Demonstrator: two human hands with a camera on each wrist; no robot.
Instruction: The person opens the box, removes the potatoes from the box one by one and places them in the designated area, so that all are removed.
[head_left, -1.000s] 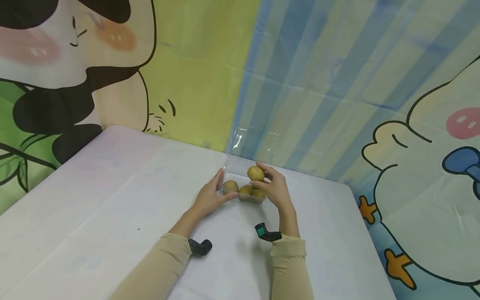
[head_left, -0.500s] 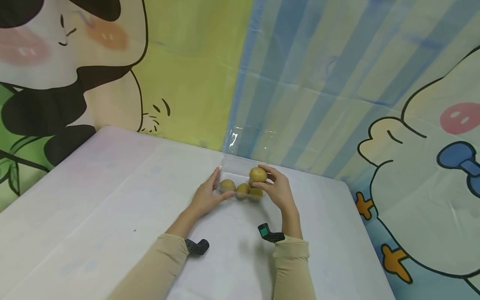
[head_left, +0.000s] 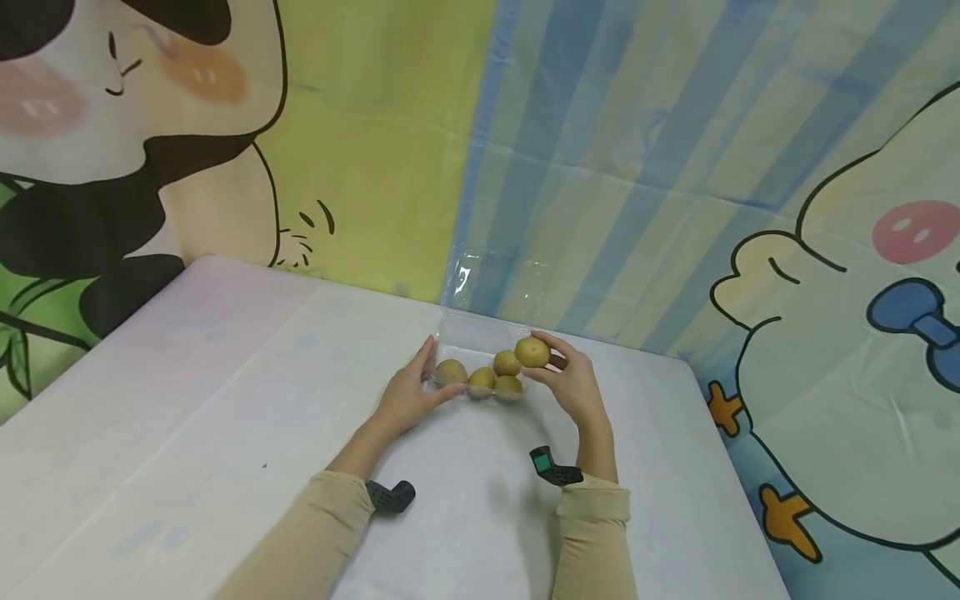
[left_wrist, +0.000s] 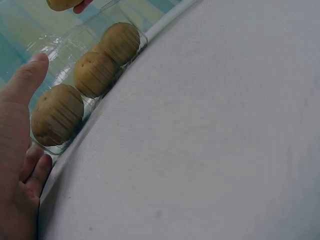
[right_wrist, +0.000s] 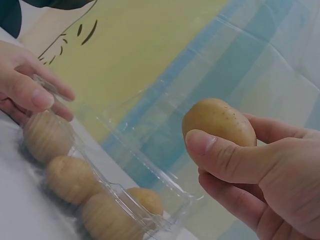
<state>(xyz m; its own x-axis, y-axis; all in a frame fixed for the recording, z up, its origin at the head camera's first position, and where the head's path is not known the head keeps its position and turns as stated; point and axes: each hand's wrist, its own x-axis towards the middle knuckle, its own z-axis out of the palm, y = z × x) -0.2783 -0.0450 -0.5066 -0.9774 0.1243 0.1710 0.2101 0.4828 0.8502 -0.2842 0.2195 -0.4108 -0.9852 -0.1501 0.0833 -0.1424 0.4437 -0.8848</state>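
Note:
My right hand (head_left: 577, 387) pinches a yellow-brown potato (head_left: 532, 352) between thumb and fingers, raised just above the right side of a clear plastic box (head_left: 480, 327). Inside the box sit several more potatoes (right_wrist: 72, 179): one at the left, the others grouped toward the right. My left hand (head_left: 408, 396) grips the box at its left end, the thumb near the front wall and the fingers along the left side. The held potato (right_wrist: 215, 120) shows clear of the box in the right wrist view. Only its lower edge appears in the left wrist view.
A transparent hinged lid (head_left: 495, 279) stands up behind the box, against the backdrop. The white-covered table (head_left: 247, 400) meets a cartoon-printed cloth (head_left: 390, 150) at its back edge. Each wrist wears a black camera mount (head_left: 555, 467).
My right hand has drawn the potato to the right, away from the others in the box, uncovering one behind it. The left hand stays on the box. The head view has shifted slightly.

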